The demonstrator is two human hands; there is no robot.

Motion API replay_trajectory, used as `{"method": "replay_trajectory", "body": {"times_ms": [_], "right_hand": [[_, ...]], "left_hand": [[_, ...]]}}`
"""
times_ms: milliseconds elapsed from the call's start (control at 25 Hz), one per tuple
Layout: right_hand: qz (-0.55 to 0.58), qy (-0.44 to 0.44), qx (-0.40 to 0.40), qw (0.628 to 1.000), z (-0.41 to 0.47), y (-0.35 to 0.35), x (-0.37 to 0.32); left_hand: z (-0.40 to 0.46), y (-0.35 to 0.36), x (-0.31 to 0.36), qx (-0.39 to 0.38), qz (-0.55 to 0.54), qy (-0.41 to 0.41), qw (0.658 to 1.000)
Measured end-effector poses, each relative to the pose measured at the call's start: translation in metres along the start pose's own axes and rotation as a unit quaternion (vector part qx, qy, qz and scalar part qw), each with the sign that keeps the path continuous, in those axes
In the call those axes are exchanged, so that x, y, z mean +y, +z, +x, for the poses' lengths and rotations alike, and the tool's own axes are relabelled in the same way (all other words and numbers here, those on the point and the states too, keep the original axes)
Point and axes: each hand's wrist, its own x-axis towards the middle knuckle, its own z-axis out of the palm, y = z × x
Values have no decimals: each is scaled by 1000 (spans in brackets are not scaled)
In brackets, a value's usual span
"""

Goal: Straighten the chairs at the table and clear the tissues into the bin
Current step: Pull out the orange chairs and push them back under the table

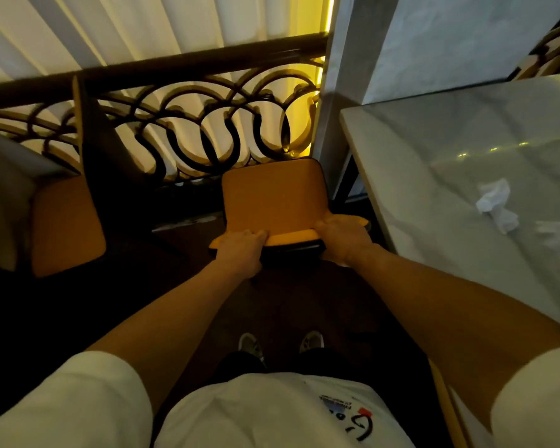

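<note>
While both hands grip the chair (272,195), railing (188,130) stands beyond.

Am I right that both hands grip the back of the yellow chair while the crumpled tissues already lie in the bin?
Not quite: the head view shows the tissues still on the table, with no bin in sight. Both the left hand and the right hand do grip the back of the yellow chair.
</note>
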Motion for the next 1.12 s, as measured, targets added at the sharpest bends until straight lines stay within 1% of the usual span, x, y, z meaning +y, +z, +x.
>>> {"method": "replay_trajectory", "body": {"times_ms": [160,280,400,480,640,760,880,1000,1120], "right_hand": [[29,-8,28,999,-7,-1,-3],[29,19,25,999,-11,-1,-10],[46,59,15,997,-12,1,-23],[61,95,14,994,-15,6,-32],[91,161,44,982,-32,20,-73],[120,224,59,965,-49,31,-112],[142,281,71,946,-64,46,-151],[166,316,82,930,-79,48,-191],[175,327,89,924,-88,47,-221]], "left_hand": [[-3,9,1,5,-10,-21,1000],[-6,8,-2,-2,-1,-7,1000],[-12,4,-2,9,24,18,1000],[-18,6,-7,18,21,37,999],[-26,23,-38,24,15,102,994],[-32,32,-59,26,31,154,987],[-37,36,-77,18,39,189,981],[-40,42,-95,16,74,222,972],[-40,38,-107,10,96,249,964]]}}
